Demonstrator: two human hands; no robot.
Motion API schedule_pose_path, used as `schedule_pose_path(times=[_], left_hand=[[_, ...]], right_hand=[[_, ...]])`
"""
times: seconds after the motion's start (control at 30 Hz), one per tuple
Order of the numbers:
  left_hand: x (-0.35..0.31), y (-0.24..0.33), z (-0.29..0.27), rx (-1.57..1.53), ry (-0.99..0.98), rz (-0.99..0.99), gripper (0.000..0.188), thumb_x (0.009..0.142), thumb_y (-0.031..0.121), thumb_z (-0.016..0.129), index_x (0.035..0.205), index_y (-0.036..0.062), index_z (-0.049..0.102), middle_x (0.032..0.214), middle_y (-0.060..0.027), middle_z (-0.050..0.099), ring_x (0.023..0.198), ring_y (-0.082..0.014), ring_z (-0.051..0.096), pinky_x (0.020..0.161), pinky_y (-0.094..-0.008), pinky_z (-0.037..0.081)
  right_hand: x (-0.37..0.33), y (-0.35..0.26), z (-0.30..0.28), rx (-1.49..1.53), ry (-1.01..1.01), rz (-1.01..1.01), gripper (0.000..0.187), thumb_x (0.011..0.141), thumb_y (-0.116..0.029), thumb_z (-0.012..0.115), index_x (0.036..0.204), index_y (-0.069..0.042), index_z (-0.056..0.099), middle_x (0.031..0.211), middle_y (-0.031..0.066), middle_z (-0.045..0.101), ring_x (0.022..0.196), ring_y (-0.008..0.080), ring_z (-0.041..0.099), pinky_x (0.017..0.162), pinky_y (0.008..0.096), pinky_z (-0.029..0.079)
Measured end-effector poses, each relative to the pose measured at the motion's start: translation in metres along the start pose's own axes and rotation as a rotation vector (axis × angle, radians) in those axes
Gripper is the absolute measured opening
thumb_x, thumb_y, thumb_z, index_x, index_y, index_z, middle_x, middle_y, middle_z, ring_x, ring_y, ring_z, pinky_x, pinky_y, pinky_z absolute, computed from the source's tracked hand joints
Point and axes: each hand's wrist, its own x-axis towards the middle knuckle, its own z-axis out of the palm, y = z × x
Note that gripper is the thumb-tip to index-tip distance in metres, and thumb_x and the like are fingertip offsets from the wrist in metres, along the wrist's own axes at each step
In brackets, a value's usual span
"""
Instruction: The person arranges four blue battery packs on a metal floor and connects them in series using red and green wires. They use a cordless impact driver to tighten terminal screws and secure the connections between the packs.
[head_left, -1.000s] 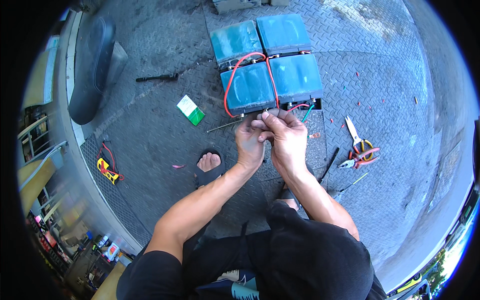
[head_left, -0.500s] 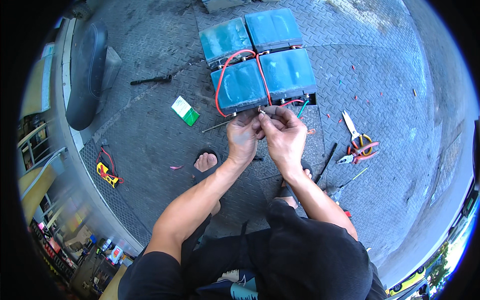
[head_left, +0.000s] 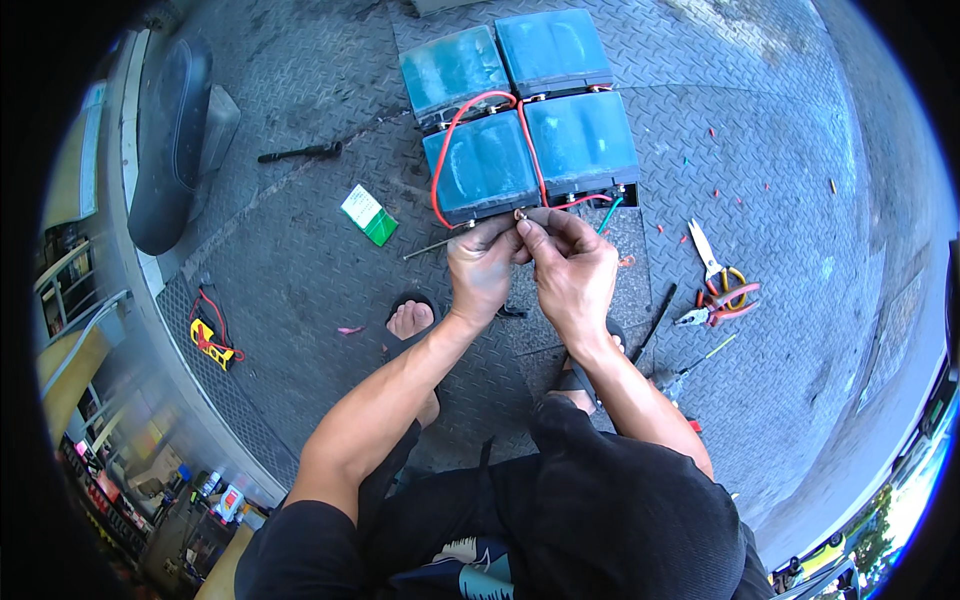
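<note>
Four batteries with blue-green tops stand in a two-by-two block, including the near left battery (head_left: 482,165) and the near right battery (head_left: 580,145). A looped red wire (head_left: 441,170) runs along their terminals. Just in front of the near batteries, my right hand (head_left: 577,270) pinches a short red wire (head_left: 585,199), its small coppery end (head_left: 520,214) showing at the fingertips. My left hand (head_left: 482,270) meets it there, fingers curled together; what they grip is hidden. A green wire (head_left: 609,216) sticks out beside the near right battery.
Scissors (head_left: 705,250) and red-handled pliers (head_left: 715,308) lie on the diamond-plate floor to the right, near a screwdriver (head_left: 690,370). Leftward are a green-and-white box (head_left: 369,215), a black tool (head_left: 300,153), a yellow meter (head_left: 210,343) and a black seat (head_left: 172,150).
Both hands stay together at the wire end, with small finger shifts. The view has moved slightly; the batteries sit a little higher and farther right in it.
</note>
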Motion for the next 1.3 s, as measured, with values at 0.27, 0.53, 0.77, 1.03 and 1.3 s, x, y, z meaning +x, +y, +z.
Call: schedule_pose_path(times=[0.27,0.53,0.77,1.03,1.3], left_hand=[[-0.002,0.011,0.008,0.511,0.057,0.458,0.02,0.104,-0.001,0.07,0.12,-0.0055,0.079,0.094,-0.0154,0.08,0.081,-0.0209,0.079,0.069,-0.033,0.061],[-0.004,0.013,0.01,0.539,0.114,0.334,0.017,0.103,0.005,0.072,0.116,-0.0002,0.081,0.089,-0.0165,0.077,0.076,-0.0278,0.078,0.067,-0.0385,0.059],[-0.002,0.02,0.011,0.623,0.121,0.374,0.012,0.101,0.008,0.074,0.107,-0.0002,0.08,0.086,-0.0192,0.076,0.075,-0.0362,0.078,0.066,-0.0428,0.059],[-0.006,0.026,0.021,0.496,0.208,0.236,0.016,0.104,0.013,0.076,0.108,-0.0026,0.08,0.083,-0.0171,0.077,0.072,-0.0252,0.074,0.066,-0.0408,0.057],[-0.005,0.011,0.024,0.354,0.286,0.128,0.023,0.11,0.018,0.073,0.11,-0.0035,0.081,0.078,-0.0056,0.075,0.071,-0.0067,0.062,0.057,-0.0326,0.051]], right_hand=[[0.002,-0.001,-0.005,-0.299,0.003,-0.362,0.016,0.1,-0.006,0.08,0.109,0.007,0.08,0.082,0.0136,0.081,0.07,0.0128,0.076,0.067,0.0308,0.061],[0.005,-0.014,0.0,-0.014,-0.05,0.011,0.019,0.105,-0.006,0.077,0.112,0.012,0.076,0.083,0.0107,0.082,0.07,0.0109,0.076,0.062,0.0276,0.06],[0.005,-0.009,0.005,0.041,-0.02,0.026,0.019,0.105,-0.006,0.077,0.112,0.011,0.075,0.084,0.0099,0.081,0.069,0.0096,0.074,0.061,0.0263,0.058],[0.005,-0.012,0.003,0.029,-0.032,0.038,0.018,0.106,-0.006,0.077,0.114,0.01,0.075,0.087,0.0096,0.08,0.071,0.0103,0.073,0.062,0.025,0.056],[0.003,-0.006,0.01,0.068,0.009,0.054,0.019,0.106,-0.008,0.077,0.108,0.011,0.076,0.082,0.0108,0.081,0.07,0.0106,0.075,0.064,0.0268,0.059]])
